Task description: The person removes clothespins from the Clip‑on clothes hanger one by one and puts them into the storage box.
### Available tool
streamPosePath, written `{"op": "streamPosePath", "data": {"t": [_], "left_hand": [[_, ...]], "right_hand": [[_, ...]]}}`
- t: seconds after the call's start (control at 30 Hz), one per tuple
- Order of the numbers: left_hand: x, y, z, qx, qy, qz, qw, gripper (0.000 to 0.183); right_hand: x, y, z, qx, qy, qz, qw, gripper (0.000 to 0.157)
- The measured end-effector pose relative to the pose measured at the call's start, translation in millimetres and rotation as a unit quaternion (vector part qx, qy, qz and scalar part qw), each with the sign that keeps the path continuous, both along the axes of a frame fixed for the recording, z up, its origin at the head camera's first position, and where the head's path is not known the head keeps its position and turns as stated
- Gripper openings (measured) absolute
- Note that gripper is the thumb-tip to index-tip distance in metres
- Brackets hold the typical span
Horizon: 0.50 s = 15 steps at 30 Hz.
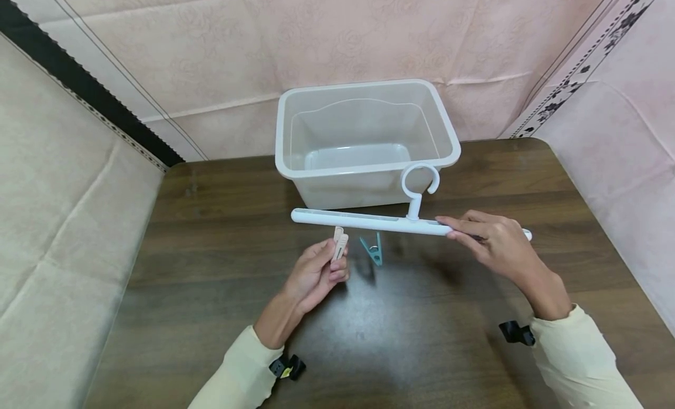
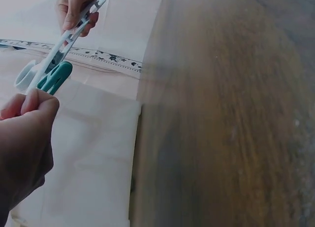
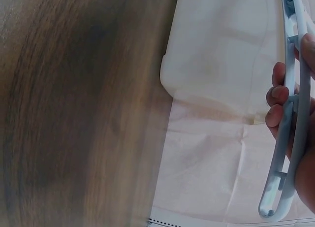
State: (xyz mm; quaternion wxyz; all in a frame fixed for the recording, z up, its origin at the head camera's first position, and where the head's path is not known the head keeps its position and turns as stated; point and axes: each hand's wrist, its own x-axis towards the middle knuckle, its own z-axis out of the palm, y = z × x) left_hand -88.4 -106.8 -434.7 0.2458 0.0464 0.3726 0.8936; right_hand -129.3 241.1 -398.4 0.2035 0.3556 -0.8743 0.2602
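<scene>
My right hand grips a white plastic hanger bar near its right end, with the hook pointing up. In the right wrist view, fingers curl around the slotted hanger. A teal clothespin hangs from the underside of the bar, left of the hook; the left wrist view shows this teal clothespin just past my left hand. Pinched between my left thumb and fingers is a whitish clothespin, its upper ends close below the bar.
Behind the hanger, a light grey plastic bin stands at the back of the brown wooden table. Pale patterned cloth hangs beyond the table's far edge and along both sides.
</scene>
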Motion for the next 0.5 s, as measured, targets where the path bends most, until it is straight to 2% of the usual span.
{"op": "streamPosePath", "data": {"t": [0.1,0.23,0.33,0.5], "left_hand": [[0.0,1.8,3.2,-0.055,0.006,0.033,0.9979,0.026],[-1.2,1.6,4.2,-0.098,-0.002,0.059,0.9935,0.021],[-1.3,0.4,3.4,-0.098,-0.013,0.053,0.9937,0.023],[-1.4,-0.7,1.6,-0.103,-0.001,0.043,0.9938,0.024]], "right_hand": [[2.1,0.5,1.4,0.007,-0.010,-0.002,1.000,0.030],[4.3,1.3,2.4,0.020,-0.020,-0.003,1.000,0.023],[4.5,1.9,1.9,0.024,-0.018,-0.002,1.000,0.024],[5.2,2.6,2.1,0.018,-0.018,-0.005,1.000,0.024]]}}
